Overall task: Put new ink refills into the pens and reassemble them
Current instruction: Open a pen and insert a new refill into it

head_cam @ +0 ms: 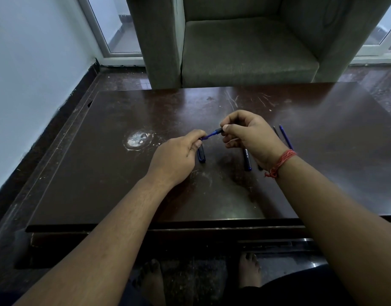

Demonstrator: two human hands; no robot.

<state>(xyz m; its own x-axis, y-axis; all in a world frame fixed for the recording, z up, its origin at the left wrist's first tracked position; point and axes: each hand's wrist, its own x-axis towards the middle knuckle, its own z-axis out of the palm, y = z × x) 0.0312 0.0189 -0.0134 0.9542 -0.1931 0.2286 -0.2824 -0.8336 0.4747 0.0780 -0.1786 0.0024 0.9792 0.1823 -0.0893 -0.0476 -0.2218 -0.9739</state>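
While the left hand [179,151] pinches a blue refill [209,135] and the right hand [247,134] grips its dark tip section, a pen barrel [247,159] with partly hidden white lettering lies on the table [101,173].

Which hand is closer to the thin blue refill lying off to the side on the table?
Right. The right hand sits just beside the loose blue refill, its wrist almost over it. The left hand is farther away, on the other side of the pen part both hands hold.
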